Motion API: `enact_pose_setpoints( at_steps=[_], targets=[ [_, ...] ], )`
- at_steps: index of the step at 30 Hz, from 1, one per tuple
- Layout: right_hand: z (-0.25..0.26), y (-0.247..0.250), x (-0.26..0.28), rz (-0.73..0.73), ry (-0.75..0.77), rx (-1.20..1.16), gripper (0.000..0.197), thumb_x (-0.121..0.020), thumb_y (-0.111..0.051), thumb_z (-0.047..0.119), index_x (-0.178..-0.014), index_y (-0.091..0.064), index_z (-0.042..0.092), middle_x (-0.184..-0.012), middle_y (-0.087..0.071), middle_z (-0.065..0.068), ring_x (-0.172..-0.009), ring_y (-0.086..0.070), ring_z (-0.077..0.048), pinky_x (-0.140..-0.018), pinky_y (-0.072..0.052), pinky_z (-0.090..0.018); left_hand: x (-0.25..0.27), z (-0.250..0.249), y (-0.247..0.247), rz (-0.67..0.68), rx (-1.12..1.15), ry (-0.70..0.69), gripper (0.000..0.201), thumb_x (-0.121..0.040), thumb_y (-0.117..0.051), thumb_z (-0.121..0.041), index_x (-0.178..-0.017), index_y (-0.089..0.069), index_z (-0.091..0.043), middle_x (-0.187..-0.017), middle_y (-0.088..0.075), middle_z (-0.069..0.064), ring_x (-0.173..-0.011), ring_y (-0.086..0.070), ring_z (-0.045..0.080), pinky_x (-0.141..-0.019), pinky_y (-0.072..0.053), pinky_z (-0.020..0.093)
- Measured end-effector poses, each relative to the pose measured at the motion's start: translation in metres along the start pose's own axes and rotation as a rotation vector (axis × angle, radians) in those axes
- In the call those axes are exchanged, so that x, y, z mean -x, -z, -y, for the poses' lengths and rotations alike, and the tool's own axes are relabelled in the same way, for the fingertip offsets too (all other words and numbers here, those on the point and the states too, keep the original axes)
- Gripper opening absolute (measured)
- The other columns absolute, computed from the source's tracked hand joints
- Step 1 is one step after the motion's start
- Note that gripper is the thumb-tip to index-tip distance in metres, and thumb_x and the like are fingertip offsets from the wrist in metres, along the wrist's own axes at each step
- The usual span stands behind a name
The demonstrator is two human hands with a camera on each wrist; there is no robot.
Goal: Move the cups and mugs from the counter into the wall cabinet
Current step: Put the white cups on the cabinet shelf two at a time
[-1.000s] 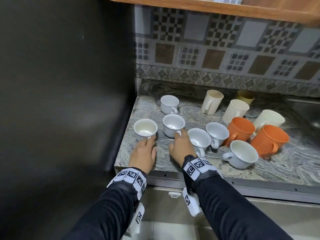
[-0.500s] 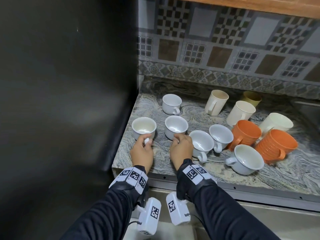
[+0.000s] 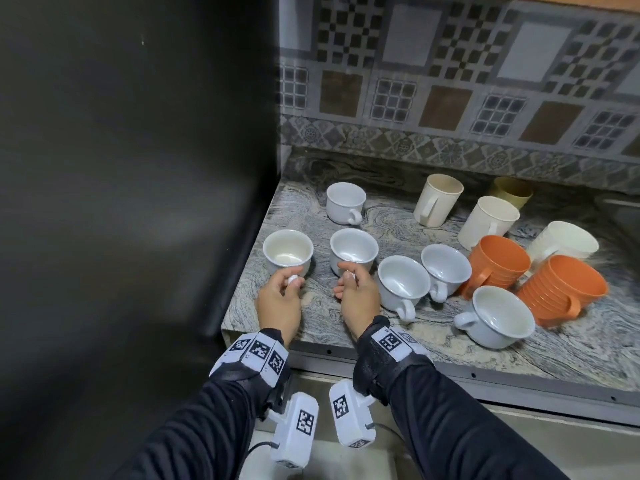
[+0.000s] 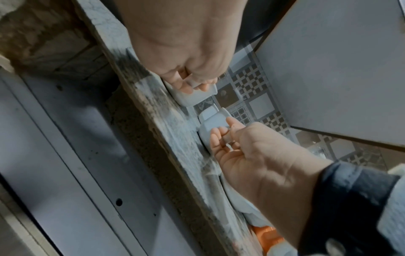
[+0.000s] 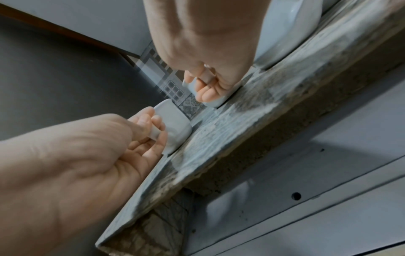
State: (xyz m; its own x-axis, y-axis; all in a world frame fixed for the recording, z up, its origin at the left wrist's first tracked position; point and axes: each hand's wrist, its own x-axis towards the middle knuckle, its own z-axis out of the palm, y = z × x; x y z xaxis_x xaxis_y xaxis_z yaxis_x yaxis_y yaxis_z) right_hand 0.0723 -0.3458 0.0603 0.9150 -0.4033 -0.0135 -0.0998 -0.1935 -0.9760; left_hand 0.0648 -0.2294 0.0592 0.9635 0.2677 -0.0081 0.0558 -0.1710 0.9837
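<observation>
Two white cups stand on the marble counter [image 3: 311,327] near its front left corner. My left hand [image 3: 292,279] pinches the handle of the left white cup [image 3: 288,251]. My right hand [image 3: 348,274] pinches the handle of the second white cup [image 3: 353,245] beside it. In the left wrist view the left fingers [image 4: 186,88] curl round the handle of the left cup [image 4: 192,98]. In the right wrist view the right fingers [image 5: 206,90] curl round the handle of the second cup [image 5: 215,103], which rests on the counter.
More white cups [image 3: 403,282] [image 3: 446,263] [image 3: 495,320] [image 3: 345,202], two orange mugs [image 3: 498,263] [image 3: 562,289], cream mugs [image 3: 438,199] [image 3: 488,221] and an olive mug [image 3: 512,195] crowd the counter to the right. A tall dark panel [image 3: 138,202] walls off the left.
Both hands have gone from lying flat in front of the two cups to pinching their handles. The cups have stayed in place on the counter.
</observation>
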Motion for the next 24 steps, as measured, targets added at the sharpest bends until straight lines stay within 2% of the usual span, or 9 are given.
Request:
enact_pose_setpoints(
  at_steps=[1,3,6,9,12,14,18,21,24],
  targets=[
    [-0.001,-0.001,0.003,0.016,0.0,0.007,0.036,-0.096,-0.042,0.011,-0.079,-0.058,0.038,-0.068,-0.055,0.002,-0.058,-0.053,-0.008,-0.065,-0.048,-0.028,0.001,0.0,0.002,-0.008,0.016,0.001,0.019,-0.09,-0.056,-0.009,-0.096,-0.068,-0.022,-0.084,-0.068,-0.003,-0.074,-0.063,-0.003,-0.074,-0.048,0.014],
    [0.001,0.0,0.008,0.034,-0.003,-0.005,0.039,-0.096,-0.042,0.011,-0.076,-0.057,0.041,-0.068,-0.053,0.004,-0.059,-0.053,-0.007,-0.067,-0.048,-0.031,0.004,-0.003,0.004,-0.023,0.03,0.003,0.02,-0.09,-0.056,-0.007,-0.097,-0.07,-0.019,-0.082,-0.067,-0.004,-0.067,-0.061,-0.008,-0.062,-0.044,0.0],
    [0.006,0.004,0.015,0.055,0.004,-0.04,0.04,-0.095,-0.042,0.009,-0.075,-0.059,0.039,-0.069,-0.053,0.003,-0.059,-0.052,-0.009,-0.065,-0.047,-0.03,0.012,-0.008,0.007,-0.058,0.005,-0.006,0.021,-0.09,-0.055,-0.007,-0.1,-0.072,-0.017,-0.084,-0.068,0.0,-0.069,-0.058,0.002,-0.058,-0.041,-0.003],
    [0.014,0.009,0.021,0.09,0.03,-0.062,0.04,-0.095,-0.041,0.006,-0.075,-0.06,0.035,-0.069,-0.052,0.002,-0.059,-0.049,-0.01,-0.059,-0.044,-0.021,0.021,-0.017,0.011,-0.074,0.002,-0.018,0.022,-0.09,-0.055,-0.006,-0.099,-0.072,-0.016,-0.085,-0.067,0.001,-0.069,-0.056,0.003,-0.056,-0.038,-0.005],
    [0.034,0.021,0.03,0.125,0.084,-0.083,0.038,-0.095,-0.041,0.004,-0.078,-0.061,0.031,-0.068,-0.052,0.001,-0.057,-0.049,-0.01,-0.054,-0.043,-0.015,0.033,-0.032,0.018,-0.084,0.029,-0.039,0.023,-0.089,-0.056,-0.008,-0.094,-0.072,-0.024,-0.081,-0.067,-0.001,-0.077,-0.06,0.013,-0.071,-0.046,0.013],
    [0.053,0.031,0.037,0.141,0.135,-0.102,0.037,-0.095,-0.04,0.003,-0.08,-0.061,0.028,-0.067,-0.051,0.001,-0.054,-0.048,-0.009,-0.049,-0.043,-0.01,0.042,-0.049,0.025,-0.102,0.019,-0.071,0.023,-0.089,-0.056,-0.009,-0.097,-0.073,-0.022,-0.082,-0.067,-0.002,-0.082,-0.061,0.015,-0.08,-0.049,0.023],
    [0.097,0.055,0.053,0.142,0.238,-0.142,0.035,-0.096,-0.039,0.001,-0.081,-0.061,0.024,-0.064,-0.049,0.002,-0.053,-0.048,-0.009,-0.045,-0.042,-0.009,0.06,-0.098,0.041,-0.154,0.001,-0.18,0.024,-0.089,-0.055,-0.014,-0.102,-0.073,-0.025,-0.088,-0.068,-0.006,-0.09,-0.06,0.011,-0.09,-0.045,0.023],
    [0.136,0.073,0.067,0.125,0.323,-0.178,0.038,-0.097,-0.038,0.003,-0.079,-0.06,0.029,-0.065,-0.05,0.001,-0.055,-0.048,-0.01,-0.049,-0.042,-0.011,0.07,-0.141,0.051,-0.165,0.057,-0.265,0.024,-0.089,-0.056,-0.015,-0.102,-0.073,-0.025,-0.082,-0.065,-0.012,-0.088,-0.063,0.011,-0.099,-0.048,0.035],
    [0.181,0.091,0.083,0.109,0.413,-0.227,0.038,-0.098,-0.038,0.004,-0.079,-0.06,0.029,-0.065,-0.049,0.001,-0.055,-0.048,-0.01,-0.049,-0.044,-0.013,0.079,-0.187,0.061,-0.168,0.125,-0.391,0.024,-0.088,-0.056,-0.016,-0.103,-0.072,-0.026,-0.084,-0.066,-0.013,-0.09,-0.064,0.011,-0.099,-0.049,0.039]
  ],
)
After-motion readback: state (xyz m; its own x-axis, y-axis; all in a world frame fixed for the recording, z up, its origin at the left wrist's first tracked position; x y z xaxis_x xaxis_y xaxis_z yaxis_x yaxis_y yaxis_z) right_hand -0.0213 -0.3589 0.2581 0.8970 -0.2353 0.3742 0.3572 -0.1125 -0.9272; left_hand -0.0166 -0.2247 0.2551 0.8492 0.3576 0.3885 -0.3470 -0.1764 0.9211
